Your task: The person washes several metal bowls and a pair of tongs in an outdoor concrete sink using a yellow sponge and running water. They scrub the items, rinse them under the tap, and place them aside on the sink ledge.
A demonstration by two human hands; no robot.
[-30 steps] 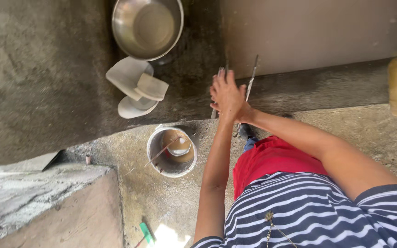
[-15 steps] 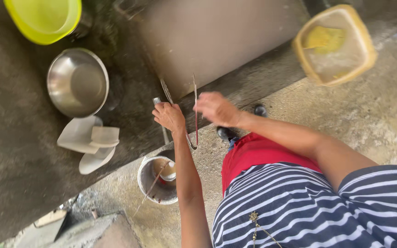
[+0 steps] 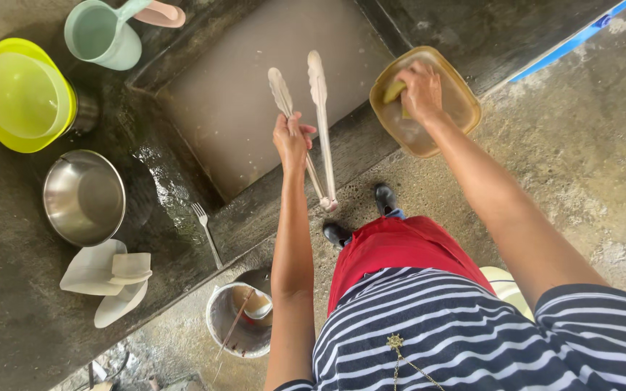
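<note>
While the left hand (image 3: 293, 139) grips a pair of metal tongs (image 3: 311, 123) around one arm, the tongs hang over the near edge of the concrete sink (image 3: 255, 94), their two tips pointing out over the basin and their joined end toward the person's shoes. The right hand (image 3: 420, 90) is curled, fingers closed on a yellow sponge (image 3: 394, 92), inside a shallow amber tub (image 3: 458, 108) that sits at the sink's right corner. Left of the sink a fork (image 3: 204, 230) lies on the wet ledge, with a steel bowl (image 3: 83, 197) and a stack of white plastic pieces (image 3: 106, 279) farther left. A yellow-green bowl (image 3: 19, 94) and a pale green jug (image 3: 103, 32) stand by the sink's far left corner. Below the sink's near edge, on the floor, is a small bucket (image 3: 240, 318).
</note>
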